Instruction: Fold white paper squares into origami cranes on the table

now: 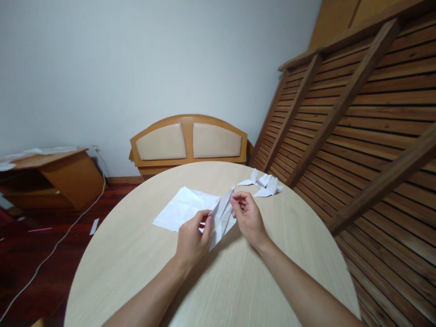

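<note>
Between my hands, above the round table, is a creased sheet of folded white paper (222,222), long and tilted. My left hand (195,236) pinches its left edge between thumb and fingers. At its upper right edge my right hand (249,217) is closed on it, thumb against the fingertips. Behind my left hand, flat white paper sheets (180,208) with fold lines lie on the table, partly covered by the hand and the held piece. Beyond my right hand sit several folded white paper shapes (268,185) in a cluster near the table's far right edge.
The round pale wooden table (129,259) fills the foreground. A slatted wooden frame (344,136) leans close along its right side. A padded headboard (189,136) stands behind it. To the left are a low wooden cabinet (73,179) and a white cable (64,236) on the floor.
</note>
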Demonstrator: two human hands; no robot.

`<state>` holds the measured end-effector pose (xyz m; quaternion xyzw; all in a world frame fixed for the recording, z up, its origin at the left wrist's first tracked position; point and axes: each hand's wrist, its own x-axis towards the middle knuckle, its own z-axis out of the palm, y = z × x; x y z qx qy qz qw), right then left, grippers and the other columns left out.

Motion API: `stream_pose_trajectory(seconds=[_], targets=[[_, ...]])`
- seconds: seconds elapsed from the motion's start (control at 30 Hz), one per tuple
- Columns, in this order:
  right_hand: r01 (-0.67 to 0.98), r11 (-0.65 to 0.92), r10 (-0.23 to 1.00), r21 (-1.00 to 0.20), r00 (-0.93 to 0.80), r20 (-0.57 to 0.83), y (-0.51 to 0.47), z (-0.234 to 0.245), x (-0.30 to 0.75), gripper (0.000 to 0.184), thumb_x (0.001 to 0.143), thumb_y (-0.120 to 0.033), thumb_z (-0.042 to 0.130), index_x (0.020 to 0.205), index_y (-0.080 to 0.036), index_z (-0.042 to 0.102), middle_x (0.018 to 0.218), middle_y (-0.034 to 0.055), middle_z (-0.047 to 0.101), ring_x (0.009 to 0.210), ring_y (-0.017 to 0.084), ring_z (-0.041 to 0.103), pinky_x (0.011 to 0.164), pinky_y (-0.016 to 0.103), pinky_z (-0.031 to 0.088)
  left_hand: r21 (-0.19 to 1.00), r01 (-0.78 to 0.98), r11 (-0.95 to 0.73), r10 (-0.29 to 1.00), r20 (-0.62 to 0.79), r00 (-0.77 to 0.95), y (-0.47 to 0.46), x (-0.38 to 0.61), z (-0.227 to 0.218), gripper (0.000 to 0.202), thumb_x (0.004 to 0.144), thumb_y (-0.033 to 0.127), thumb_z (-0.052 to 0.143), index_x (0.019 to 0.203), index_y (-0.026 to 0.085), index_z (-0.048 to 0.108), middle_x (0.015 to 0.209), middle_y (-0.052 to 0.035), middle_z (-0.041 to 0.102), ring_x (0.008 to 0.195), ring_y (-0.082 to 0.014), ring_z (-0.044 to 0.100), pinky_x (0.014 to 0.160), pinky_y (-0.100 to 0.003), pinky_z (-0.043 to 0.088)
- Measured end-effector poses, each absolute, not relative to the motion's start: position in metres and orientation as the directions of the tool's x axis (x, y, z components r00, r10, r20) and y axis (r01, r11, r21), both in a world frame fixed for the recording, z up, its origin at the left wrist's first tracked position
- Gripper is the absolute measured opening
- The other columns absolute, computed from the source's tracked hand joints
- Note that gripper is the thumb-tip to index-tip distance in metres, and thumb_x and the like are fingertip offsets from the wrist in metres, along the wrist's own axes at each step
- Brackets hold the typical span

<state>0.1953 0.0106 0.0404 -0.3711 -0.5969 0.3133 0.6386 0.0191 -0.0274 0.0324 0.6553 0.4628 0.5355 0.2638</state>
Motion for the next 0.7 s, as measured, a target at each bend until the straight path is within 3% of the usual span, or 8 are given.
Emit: stream_pose_trajectory(seconds=[0.1, 0.2, 0.37, 0.6, 0.7], targets=[[0.185, 0.555, 0.816, -0.811, 0.07, 0.574, 0.008, 0.043, 0.196, 0.016, 0.094, -0.037, 0.056, 0.1, -0.023, 0.062, 0.091, 0.0029, 0.064, 0.065, 0.014, 0.06, 0.057, 0.027, 0.05, 0.877, 0.261, -0.404, 0.903, 0.428, -0.039, -0.027, 0.022, 0.034, 0.013, 0.086, 0.03, 0.066, 0.094, 0.022, 0.073, 0.083, -0.0048, 0.075, 0.072, -0.0198, 0.068, 0.063, -0.026, 0.049], [0.369, 0.595, 0.766, -0.714, 0.011, 0.643, 0.003, 0.048, 0.195, 0.017, 0.091, -0.034, 0.061, 0.104, -0.024, 0.065, 0.111, 0.008, 0.062, 0.081, 0.018, 0.062, 0.068, 0.031, 0.053, 0.898, 0.198, -0.393, 0.908, 0.413, -0.072, -0.026, 0.024, 0.034, 0.017, 0.088, 0.033, 0.064, 0.092, 0.019, 0.071, 0.083, -0.0056, 0.074, 0.075, -0.02, 0.068, 0.062, -0.025, 0.049], [0.514, 0.607, 0.758, -0.606, -0.146, 0.635, -0.009, 0.052, 0.191, 0.048, 0.075, -0.032, 0.078, 0.117, -0.025, 0.057, 0.121, 0.0088, 0.058, 0.106, 0.026, 0.06, 0.092, 0.042, 0.051, 0.903, 0.161, -0.397, 0.896, 0.42, -0.146, -0.025, 0.024, 0.034, 0.02, 0.089, 0.036, 0.063, 0.09, 0.017, 0.069, 0.077, -0.0034, 0.07, 0.067, -0.0166, 0.061, 0.061, -0.024, 0.046], [0.628, 0.605, 0.731, -0.489, -0.195, 0.654, -0.011, 0.05, 0.187, 0.068, 0.069, -0.027, 0.077, 0.13, -0.024, 0.047, 0.127, 0.0124, 0.06, 0.111, 0.032, 0.059, 0.098, 0.052, 0.047, 0.911, 0.082, -0.404, 0.9, 0.412, -0.146, -0.027, 0.027, 0.036, 0.018, 0.085, 0.036, 0.069, 0.09, 0.019, 0.071, 0.08, -0.0037, 0.07, 0.072, -0.0184, 0.063, 0.068, -0.026, 0.048], [0.637, 0.597, 0.737, -0.488, -0.195, 0.647, -0.01, 0.049, 0.187, 0.066, 0.073, -0.023, 0.073, 0.133, -0.024, 0.046, 0.128, 0.0126, 0.061, 0.114, 0.032, 0.059, 0.098, 0.053, 0.048, 0.919, 0.061, -0.391, 0.912, 0.395, -0.114, -0.03, 0.03, 0.037, 0.019, 0.085, 0.037, 0.069, 0.091, 0.019, 0.071, 0.08, -0.0039, 0.07, 0.075, -0.0195, 0.064, 0.071, -0.028, 0.049]])
